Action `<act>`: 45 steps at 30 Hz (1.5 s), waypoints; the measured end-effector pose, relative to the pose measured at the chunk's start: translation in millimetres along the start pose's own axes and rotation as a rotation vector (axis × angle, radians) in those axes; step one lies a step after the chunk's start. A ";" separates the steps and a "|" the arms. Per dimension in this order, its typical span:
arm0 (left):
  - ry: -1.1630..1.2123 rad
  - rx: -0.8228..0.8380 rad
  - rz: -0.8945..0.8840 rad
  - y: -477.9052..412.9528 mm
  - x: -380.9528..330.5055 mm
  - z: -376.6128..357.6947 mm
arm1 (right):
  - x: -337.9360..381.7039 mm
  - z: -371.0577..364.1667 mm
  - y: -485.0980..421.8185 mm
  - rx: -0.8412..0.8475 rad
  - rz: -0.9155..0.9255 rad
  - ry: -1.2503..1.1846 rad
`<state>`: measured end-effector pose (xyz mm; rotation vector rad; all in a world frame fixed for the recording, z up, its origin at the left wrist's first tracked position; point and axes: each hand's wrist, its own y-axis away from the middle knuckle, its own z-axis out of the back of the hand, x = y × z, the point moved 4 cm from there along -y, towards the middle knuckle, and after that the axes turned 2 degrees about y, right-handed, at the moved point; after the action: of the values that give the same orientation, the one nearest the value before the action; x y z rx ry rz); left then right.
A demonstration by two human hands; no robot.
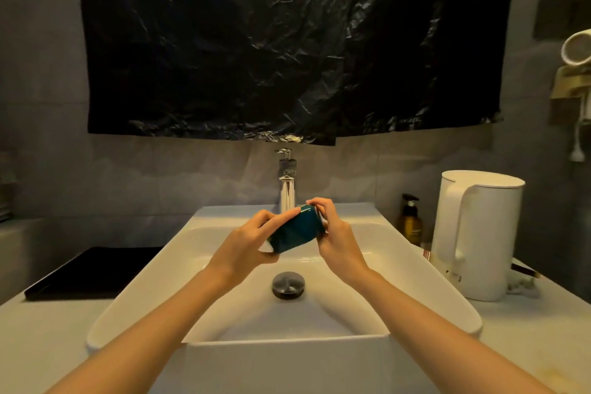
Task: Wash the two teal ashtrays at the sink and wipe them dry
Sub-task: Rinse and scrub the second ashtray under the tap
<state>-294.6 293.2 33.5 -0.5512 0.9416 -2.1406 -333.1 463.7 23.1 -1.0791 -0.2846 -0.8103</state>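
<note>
Together, left hand (248,241) and right hand (335,235) grip one teal ashtray (295,232) above the sink (415,272).

On the wall ahead of you: one crinkled black plastic sheet (287,41). On the counter (527,329) to your right: one white kettle (479,233), one amber pump bottle (410,221) just beside it. To your left: one flat black tray (92,272). Upper right: one white hair dryer (577,48), wall-mounted.
</note>
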 end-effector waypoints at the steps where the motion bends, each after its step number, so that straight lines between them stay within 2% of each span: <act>1: 0.060 0.008 0.054 -1.8 2.1 -2.1 | -2.1 0.8 -0.3 -0.001 -0.009 -0.005; 6: 0.613 -0.001 0.539 -7.2 13.2 -16.3 | -10.1 1.2 -3.5 -0.023 -0.137 -0.061; 9: 0.903 0.081 0.854 -4.4 17.4 -25.4 | -13.2 -0.3 -4.1 -0.030 -0.175 -0.017; 13: 1.151 0.025 1.270 2.3 32.6 -43.6 | -22.3 -0.9 -6.5 -0.061 -0.285 -0.124; 16: 1.217 -0.040 1.424 4.9 42.9 -50.9 | -23.6 -3.1 -7.9 -0.037 -0.307 -0.106; 21: 1.301 -0.157 1.457 -1.4 58.6 -56.0 | -28.5 1.2 -10.4 -0.108 -0.312 -0.069; 25: 1.341 -0.179 1.431 -10.6 65.1 -56.9 | -22.4 6.3 -12.4 -0.163 -0.272 -0.026; 33: 1.461 -0.158 1.384 -15.6 63.7 -59.1 | 14.6 17.1 -74.2 -0.175 -0.044 0.033; 36: 1.490 -0.148 1.368 -18.5 60.0 -57.8 | 33.9 14.3 -113.6 -0.129 0.087 0.171; 39: 1.503 -0.147 1.372 -20.8 58.6 -57.4 | 42.5 5.2 -143.9 -0.052 0.131 0.327; 45: 1.566 -0.124 1.384 -26.9 54.2 -56.5 | 37.7 -7.4 -161.1 0.051 0.276 0.713</act>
<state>-376.6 290.5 22.7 1.5670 1.4659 -0.8285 -422.5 404.2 149.2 -0.7022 0.4342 -0.8779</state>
